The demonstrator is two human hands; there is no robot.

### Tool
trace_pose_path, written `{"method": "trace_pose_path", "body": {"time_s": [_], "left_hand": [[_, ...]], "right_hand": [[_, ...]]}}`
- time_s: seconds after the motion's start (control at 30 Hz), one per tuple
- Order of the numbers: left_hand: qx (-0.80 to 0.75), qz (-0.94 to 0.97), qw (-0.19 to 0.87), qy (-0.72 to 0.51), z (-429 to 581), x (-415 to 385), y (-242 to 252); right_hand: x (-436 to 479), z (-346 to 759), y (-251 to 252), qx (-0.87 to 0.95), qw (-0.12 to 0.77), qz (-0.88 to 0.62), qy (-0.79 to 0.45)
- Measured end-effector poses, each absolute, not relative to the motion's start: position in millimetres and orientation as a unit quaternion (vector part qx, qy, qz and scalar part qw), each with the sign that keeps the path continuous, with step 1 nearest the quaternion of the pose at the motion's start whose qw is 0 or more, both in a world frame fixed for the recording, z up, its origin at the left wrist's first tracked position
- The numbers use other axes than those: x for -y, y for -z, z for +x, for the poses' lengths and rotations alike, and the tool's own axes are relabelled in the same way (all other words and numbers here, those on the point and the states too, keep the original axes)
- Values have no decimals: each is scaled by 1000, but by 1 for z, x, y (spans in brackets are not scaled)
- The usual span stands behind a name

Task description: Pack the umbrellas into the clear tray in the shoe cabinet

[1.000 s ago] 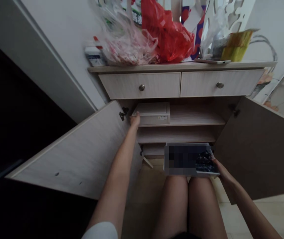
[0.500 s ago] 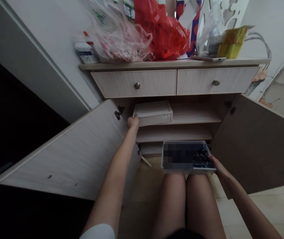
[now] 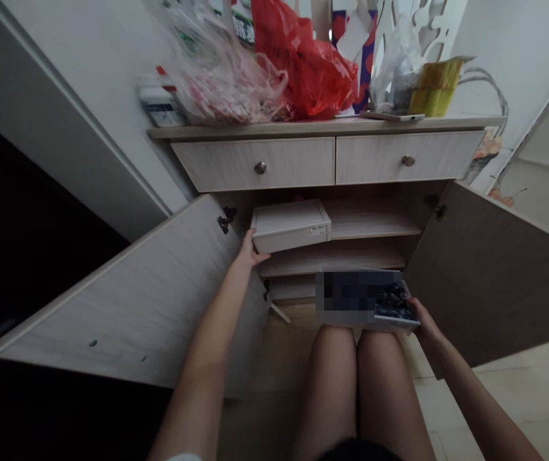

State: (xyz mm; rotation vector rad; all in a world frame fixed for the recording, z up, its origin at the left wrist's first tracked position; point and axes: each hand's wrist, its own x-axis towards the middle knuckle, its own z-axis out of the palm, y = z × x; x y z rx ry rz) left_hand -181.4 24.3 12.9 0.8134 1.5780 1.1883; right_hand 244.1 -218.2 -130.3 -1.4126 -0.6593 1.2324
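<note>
On upper shelf [image 3: 375, 221] of cabinet [image 3: 298, 161], my left hand [image 3: 250, 250] clasps corner of white box [image 3: 289, 221], seemingly steadying overhang; before cabinet, right hand [image 3: 423, 320] pinches tray [image 3: 396, 322] by rim (from afar, I judge knees [image 3: 336, 352] share weight).

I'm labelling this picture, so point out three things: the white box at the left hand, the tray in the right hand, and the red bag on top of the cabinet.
White box [image 3: 290, 219]: head view, on its top.
Tray [image 3: 396, 324]: head view, on its front wall.
Red bag [image 3: 310, 73]: head view, on its crumpled front.
</note>
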Motion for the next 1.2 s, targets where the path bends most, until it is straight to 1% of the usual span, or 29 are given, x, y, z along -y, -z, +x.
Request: {"method": "trace_pose_path", "body": {"time_s": [0.07,0.13,0.33,0.47,0.6,0.8,1.1,1.2], "left_hand": [[-632,281,531,-490,-192,-10,-14],[-615,265,555,-494,-205,7,-13],[-586,259,591,-490,-226,59,-3],[-569,257,603,-497,-220,82,4],[-564,250,601,-508,-210,94,5],[-560,237,600,-521,-203,101,3],[-565,230,600,-519,-190,109,12],[-563,234,602,-515,-178,111,15]], "right_hand": [[222,258,126,274,557,-598,-507],[224,275,120,265,576,-600,-488],[205,305,94,255,625,-600,-430],[185,298,83,211,674,-582,-403],[177,288,77,192,694,-565,-403],[180,278,64,171,698,-554,-421],[170,274,51,220,624,-563,-495],[160,265,50,256,627,-546,-493]]}}
